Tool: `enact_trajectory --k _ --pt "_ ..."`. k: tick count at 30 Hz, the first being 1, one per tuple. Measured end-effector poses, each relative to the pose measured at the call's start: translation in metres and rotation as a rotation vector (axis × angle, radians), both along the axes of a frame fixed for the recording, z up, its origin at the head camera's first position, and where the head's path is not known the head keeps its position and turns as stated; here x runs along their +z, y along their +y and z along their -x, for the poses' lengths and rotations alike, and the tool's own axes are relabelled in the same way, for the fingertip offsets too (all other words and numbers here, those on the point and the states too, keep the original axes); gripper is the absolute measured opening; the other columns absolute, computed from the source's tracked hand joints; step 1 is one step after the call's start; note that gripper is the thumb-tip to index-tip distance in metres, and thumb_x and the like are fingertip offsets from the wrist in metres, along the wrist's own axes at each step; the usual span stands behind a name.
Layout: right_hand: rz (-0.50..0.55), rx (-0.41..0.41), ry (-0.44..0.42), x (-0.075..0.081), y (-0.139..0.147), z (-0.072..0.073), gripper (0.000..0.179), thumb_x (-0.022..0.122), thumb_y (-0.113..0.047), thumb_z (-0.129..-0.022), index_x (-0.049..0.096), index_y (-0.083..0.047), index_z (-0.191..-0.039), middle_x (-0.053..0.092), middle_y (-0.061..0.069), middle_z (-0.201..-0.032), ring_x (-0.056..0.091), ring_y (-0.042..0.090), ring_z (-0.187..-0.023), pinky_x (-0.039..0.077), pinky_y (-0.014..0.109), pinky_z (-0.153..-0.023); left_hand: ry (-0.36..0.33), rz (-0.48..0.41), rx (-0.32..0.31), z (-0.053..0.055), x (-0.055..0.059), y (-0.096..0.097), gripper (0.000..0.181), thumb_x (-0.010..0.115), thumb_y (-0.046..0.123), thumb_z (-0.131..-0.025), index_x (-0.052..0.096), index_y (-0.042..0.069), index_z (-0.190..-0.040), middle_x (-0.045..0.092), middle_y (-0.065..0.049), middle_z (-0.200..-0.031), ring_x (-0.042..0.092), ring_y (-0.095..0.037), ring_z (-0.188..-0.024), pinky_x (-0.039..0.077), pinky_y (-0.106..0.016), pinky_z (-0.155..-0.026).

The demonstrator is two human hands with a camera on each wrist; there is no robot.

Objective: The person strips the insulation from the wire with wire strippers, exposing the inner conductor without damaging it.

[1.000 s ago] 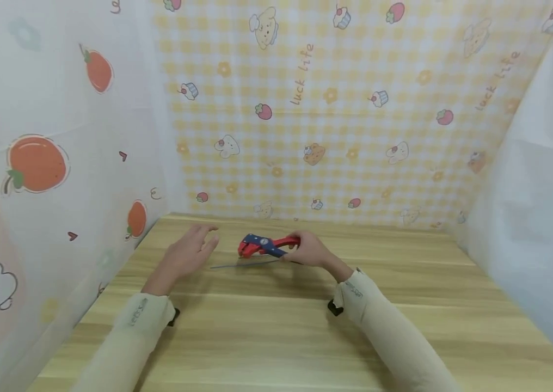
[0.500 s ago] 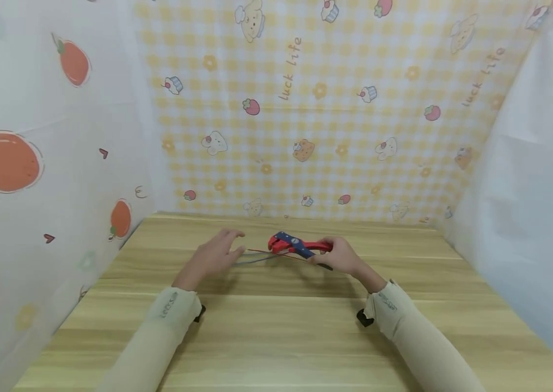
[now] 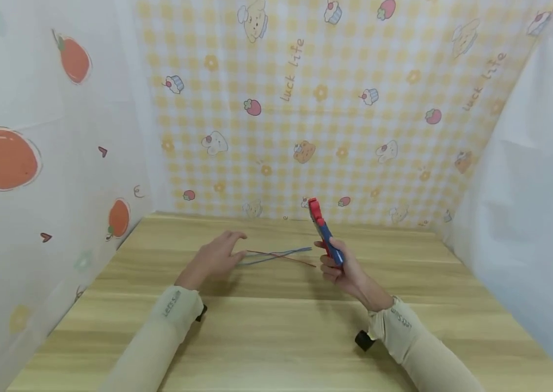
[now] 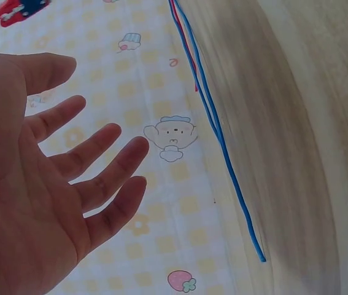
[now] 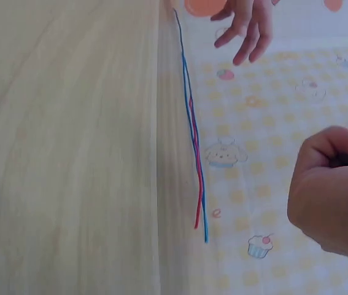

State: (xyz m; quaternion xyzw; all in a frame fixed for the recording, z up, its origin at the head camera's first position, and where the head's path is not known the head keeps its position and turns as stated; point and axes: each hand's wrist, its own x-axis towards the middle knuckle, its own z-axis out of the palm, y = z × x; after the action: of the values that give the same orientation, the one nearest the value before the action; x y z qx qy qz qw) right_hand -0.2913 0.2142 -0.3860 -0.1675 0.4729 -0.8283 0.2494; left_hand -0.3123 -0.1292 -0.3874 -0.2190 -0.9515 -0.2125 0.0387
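My right hand point(image 3: 353, 275) grips the handles of a red and blue wire stripper point(image 3: 324, 231), raised over the table with its red head pointing up and away. In the left wrist view the head of the wire stripper point(image 4: 25, 11) shows at the top left corner. Blue wires point(image 3: 300, 250) and a red wire point(image 3: 298, 261) lie crossed on the table between the hands. My left hand point(image 3: 215, 255) hovers near their left end, fingers loosely spread and holding nothing. The left wrist view shows its palm and one long blue wire point(image 4: 238, 187) running past the fingertips.
The wood-grain table point(image 3: 266, 337) stretches under both arms. A yellow checked cloth point(image 3: 306, 125) hangs behind it. A fruit-printed sheet point(image 3: 61, 218) stands at the left and a plain white sheet point(image 3: 526, 207) at the right.
My right hand has lifted the wire stripper off the wires and turned it from lying sideways to nearly upright. The left hand moved right at first, then stayed almost still. The wires lie uncovered.
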Motion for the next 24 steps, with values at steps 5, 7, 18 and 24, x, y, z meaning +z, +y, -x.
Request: enact_trajectory --k 5,7,18,24 --pt "-0.058 -0.062 -0.017 -0.003 0.003 0.000 0.030 0.045 -0.036 -0.106 0.064 -0.018 -0.120 0.041 -0.011 -0.050 0.016 0.008 -0.044 0.027 0.017 -0.044 0.006 0.013 -0.020 0.003 0.004 0.001 0.048 0.052 0.035 -0.102 0.044 0.015 -0.145 0.043 -0.014 -0.147 0.054 -0.034 -0.122 0.053 -0.051 -0.079" --pt "-0.078 -0.051 0.000 -0.006 0.003 0.000 0.031 0.043 -0.033 -0.107 0.061 -0.018 -0.127 0.040 -0.011 -0.049 0.015 0.009 -0.043 0.029 0.017 -0.045 -0.001 0.016 -0.016 0.003 0.004 0.001 0.048 0.053 0.034 -0.102 0.044 0.015 -0.145 0.044 -0.014 -0.147 0.054 -0.033 -0.121 0.053 -0.049 -0.077" --pt "0.142 -0.084 -0.054 0.004 -0.010 -0.003 0.005 0.045 -0.019 -0.107 0.049 -0.019 -0.109 0.053 -0.008 -0.070 0.053 0.005 -0.065 0.047 0.017 -0.064 -0.021 0.029 -0.045 0.005 0.003 0.004 0.047 0.055 0.029 -0.101 0.045 0.014 -0.144 0.043 -0.016 -0.148 0.052 -0.035 -0.124 0.053 -0.053 -0.083" --pt "-0.087 -0.206 -0.123 -0.003 -0.013 0.011 0.011 0.047 -0.019 -0.106 0.047 -0.020 -0.117 0.055 -0.007 -0.077 0.041 0.003 -0.057 0.036 0.013 -0.046 -0.053 0.025 -0.058 0.005 -0.003 0.006 0.043 0.055 0.026 -0.100 0.049 0.013 -0.141 0.044 -0.016 -0.146 0.052 -0.034 -0.124 0.050 -0.056 -0.088"
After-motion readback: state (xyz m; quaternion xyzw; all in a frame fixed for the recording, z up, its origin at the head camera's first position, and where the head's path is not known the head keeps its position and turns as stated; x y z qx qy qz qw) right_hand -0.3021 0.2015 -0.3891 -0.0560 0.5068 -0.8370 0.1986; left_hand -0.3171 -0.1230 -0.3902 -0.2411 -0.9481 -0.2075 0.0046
